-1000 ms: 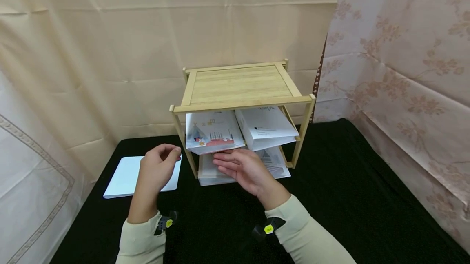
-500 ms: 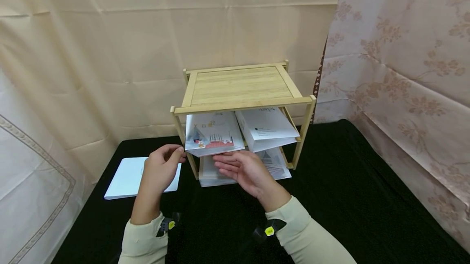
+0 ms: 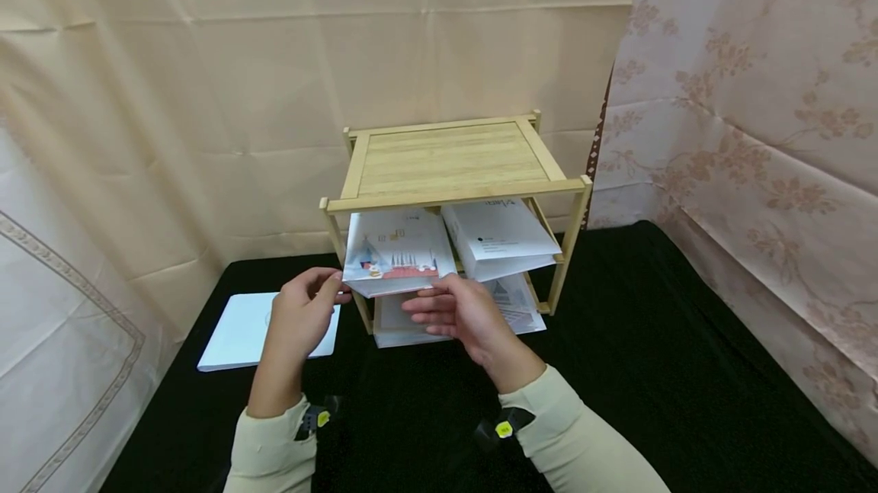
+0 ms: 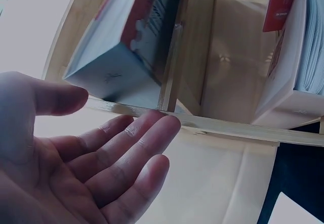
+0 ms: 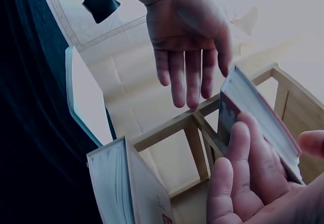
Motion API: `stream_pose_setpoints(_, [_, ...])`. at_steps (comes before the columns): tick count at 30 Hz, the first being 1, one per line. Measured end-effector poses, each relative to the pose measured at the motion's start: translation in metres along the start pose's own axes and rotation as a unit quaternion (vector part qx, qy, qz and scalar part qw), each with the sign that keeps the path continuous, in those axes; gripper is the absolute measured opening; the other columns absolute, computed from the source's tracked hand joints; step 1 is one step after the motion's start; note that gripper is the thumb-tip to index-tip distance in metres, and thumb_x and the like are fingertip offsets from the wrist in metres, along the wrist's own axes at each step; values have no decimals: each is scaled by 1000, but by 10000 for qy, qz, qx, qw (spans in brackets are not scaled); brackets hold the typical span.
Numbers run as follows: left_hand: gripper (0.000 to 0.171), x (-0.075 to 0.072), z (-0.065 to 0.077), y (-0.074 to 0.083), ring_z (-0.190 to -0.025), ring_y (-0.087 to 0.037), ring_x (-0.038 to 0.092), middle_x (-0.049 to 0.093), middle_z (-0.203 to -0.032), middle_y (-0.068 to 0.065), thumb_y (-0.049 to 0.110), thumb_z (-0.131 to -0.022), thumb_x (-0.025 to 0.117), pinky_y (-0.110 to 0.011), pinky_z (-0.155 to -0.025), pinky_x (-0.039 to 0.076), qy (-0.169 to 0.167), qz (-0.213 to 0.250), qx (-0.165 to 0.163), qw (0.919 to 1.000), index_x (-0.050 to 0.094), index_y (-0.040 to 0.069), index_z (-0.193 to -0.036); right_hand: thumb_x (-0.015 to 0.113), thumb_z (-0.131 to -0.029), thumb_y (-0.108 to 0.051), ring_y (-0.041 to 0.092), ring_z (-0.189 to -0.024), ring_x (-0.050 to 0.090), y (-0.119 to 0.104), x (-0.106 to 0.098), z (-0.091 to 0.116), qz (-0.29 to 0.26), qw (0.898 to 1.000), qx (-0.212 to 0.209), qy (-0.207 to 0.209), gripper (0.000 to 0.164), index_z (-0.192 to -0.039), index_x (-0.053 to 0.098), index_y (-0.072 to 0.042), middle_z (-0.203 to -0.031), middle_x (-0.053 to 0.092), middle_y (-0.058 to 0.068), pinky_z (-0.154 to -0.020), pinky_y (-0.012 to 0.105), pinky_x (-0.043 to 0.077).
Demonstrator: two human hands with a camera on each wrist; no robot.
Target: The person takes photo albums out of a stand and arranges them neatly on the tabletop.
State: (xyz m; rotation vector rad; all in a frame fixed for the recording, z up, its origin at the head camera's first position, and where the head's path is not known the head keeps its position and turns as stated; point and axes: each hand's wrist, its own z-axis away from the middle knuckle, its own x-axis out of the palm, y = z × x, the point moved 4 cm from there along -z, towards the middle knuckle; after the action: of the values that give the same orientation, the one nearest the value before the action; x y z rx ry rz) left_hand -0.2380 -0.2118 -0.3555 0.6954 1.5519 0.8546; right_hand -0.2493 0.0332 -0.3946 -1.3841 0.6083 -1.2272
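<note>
A white illustrated book (image 3: 396,245) lies on the upper level of a wooden shelf (image 3: 456,158), its front edge jutting out and tilted down. My right hand (image 3: 473,318) pinches that edge, thumb above and fingers beneath; in the right wrist view the book (image 5: 258,112) sits between thumb and fingers. At the book's left front corner is my left hand (image 3: 299,318). Seen in the left wrist view, the left hand (image 4: 101,158) has extended fingers, with its thumb close to the book's corner. The book's rear part is hidden under the shelf top.
Beside it on the upper level lies another white book (image 3: 506,232). Further books, one a pale book (image 3: 398,321), fill the lower level. A flat white rounded-corner item (image 3: 233,333) lies on the black cloth (image 3: 652,348) at left. Curtains (image 3: 274,81) enclose the back and sides.
The illustrated book has come slightly forward out of the shelf. My right thumb has moved onto its front edge, while the left hand has shifted slightly right to its corner.
</note>
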Motion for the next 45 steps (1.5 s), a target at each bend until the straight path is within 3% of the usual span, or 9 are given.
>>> stream_pose_setpoints(6, [65,2,0,0,-103,-25,75,70,-124,-17,58,-108,35,-43,-89,60,-129,427,19,9990,62,6,-135,47,-104,-49,12,-76,76,-1,-2,1,302,9995,126,8,54,-123,67,-3,-93,81,4,-68,26,56])
stream_pose_setpoints(9, [70,5,0,0,-100,-26,75,67,-129,-20,58,-109,32,-39,-86,61,-315,848,28,9959,58,2,-139,50,-103,-54,13,-73,76,-3,-4,0,759,9970,161,-48,55,-112,72,-4,-90,81,6,-65,26,56])
stream_pose_setpoints(14, [62,13,-1,0,-96,-25,75,65,-130,-25,49,-111,34,-39,-87,63,-653,1395,48,9881,53,-1,-142,46,-103,-58,20,-73,77,-6,-8,0,1665,9859,182,-3,60,-101,75,-5,-88,80,10,-60,26,54])
stream_pose_setpoints(17, [56,17,-4,-1,-96,-25,76,67,-124,-27,45,-112,37,-42,-88,63,-798,1580,36,9842,53,-2,-138,45,-104,-59,22,-71,77,-8,-9,0,1918,9813,145,20,62,-100,75,-4,-87,80,11,-60,27,55])
stream_pose_setpoints(22, [51,20,-5,-5,-92,-24,77,71,-115,-21,40,-112,39,-38,-85,63,-1027,2071,-157,9728,50,-4,-135,46,-104,-59,18,-68,76,-9,-11,2,2264,9739,58,-153,65,-101,75,-1,-86,79,12,-63,30,58])
stream_pose_setpoints(27, [45,21,-8,-8,-85,-18,77,71,-106,-10,35,-112,41,-36,-83,63,-1303,2568,-225,9574,47,-6,-131,46,-103,-61,19,-68,76,-11,-13,4,2705,9625,45,-186,67,-102,75,-1,-85,80,10,-59,26,50])
stream_pose_setpoints(32, [44,20,-9,-10,-86,-16,76,69,-107,-8,36,-111,45,-35,-84,62,-1571,2771,-226,9476,44,-4,-131,47,-102,-60,20,-68,76,-13,-14,5,2896,9570,92,-137,67,-103,75,1,-86,80,11,-55,23,46])
stream_pose_setpoints(36, [46,18,-10,-12,-88,-17,76,68,-109,-8,37,-110,48,-35,-83,63,-1651,2800,-237,9454,43,-3,-133,50,-102,-58,23,-70,76,-15,-15,5,3034,9529,12,-46,63,-101,77,-1,-87,79,12,-57,26,50])
stream_pose_setpoints(45, [53,12,-9,-13,-88,-16,76,69,-111,-9,39,-109,52,-32,-82,62,-1727,2422,-123,9547,44,-6,-135,56,-99,-57,21,-68,75,-14,-18,3,3204,9469,29,252,59,-106,76,-2,-88,80,10,-61,33,59])
